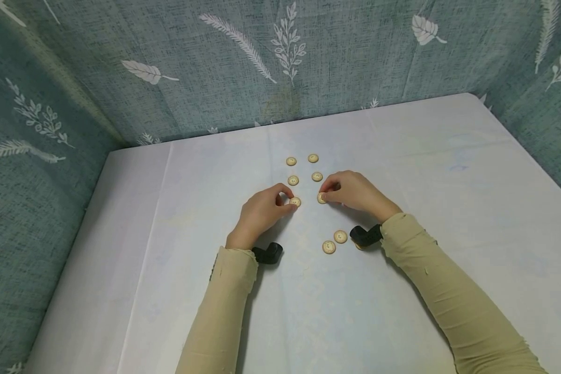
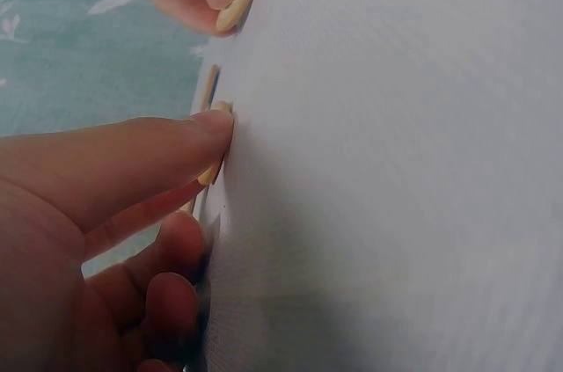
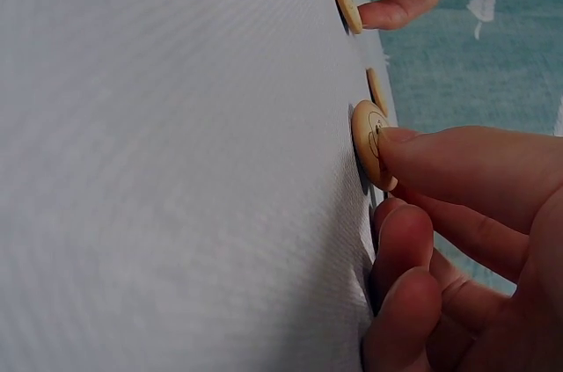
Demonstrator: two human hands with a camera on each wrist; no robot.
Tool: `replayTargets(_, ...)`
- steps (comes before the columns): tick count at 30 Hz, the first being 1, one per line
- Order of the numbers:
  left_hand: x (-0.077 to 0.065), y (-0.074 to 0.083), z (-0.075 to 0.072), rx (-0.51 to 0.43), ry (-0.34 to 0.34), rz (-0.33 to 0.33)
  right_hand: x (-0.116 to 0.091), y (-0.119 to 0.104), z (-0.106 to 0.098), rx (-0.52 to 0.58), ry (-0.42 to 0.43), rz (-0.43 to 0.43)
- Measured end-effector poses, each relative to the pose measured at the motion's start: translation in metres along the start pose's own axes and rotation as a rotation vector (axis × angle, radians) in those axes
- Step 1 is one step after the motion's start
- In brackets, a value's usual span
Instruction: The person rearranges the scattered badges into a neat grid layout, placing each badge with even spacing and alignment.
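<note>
Round, pale wooden buttons lie flat on a white cloth-covered table in two columns of three. My left hand (image 1: 262, 213) pinches the nearest button of the left column (image 1: 296, 201) between thumb and forefinger, down at the cloth. The nearest button of the right column (image 3: 365, 139) is pinched by my right hand (image 1: 355, 192), its thumb on the face in the right wrist view. Beyond the hands sit the left column's middle button (image 1: 293, 180) and far button (image 1: 291, 161), beside the right column's middle button (image 1: 317, 176) and far button (image 1: 313, 158).
Nearer me lie three loose buttons: one button (image 1: 329, 247), another button (image 1: 340, 237), and a third button (image 1: 358, 246) partly hidden by the black right wrist camera (image 1: 365, 236). A leaf-patterned green curtain (image 1: 243, 62) stands behind the table (image 1: 205, 332).
</note>
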State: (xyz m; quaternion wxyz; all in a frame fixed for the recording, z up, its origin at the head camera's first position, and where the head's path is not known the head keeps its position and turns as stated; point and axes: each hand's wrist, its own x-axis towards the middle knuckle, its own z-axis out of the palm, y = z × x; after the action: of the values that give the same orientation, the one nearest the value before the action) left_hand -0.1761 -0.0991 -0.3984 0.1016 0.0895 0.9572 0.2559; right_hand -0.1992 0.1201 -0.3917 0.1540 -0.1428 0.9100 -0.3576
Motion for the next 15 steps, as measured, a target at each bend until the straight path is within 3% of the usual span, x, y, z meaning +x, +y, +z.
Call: replayTargets(15, -0.0011, 0.0001, -0.0005, -0.004, 0.004, 0.004, 0.0007, 0.0009, 0.0016, -0.032, 0.01, -0.018)
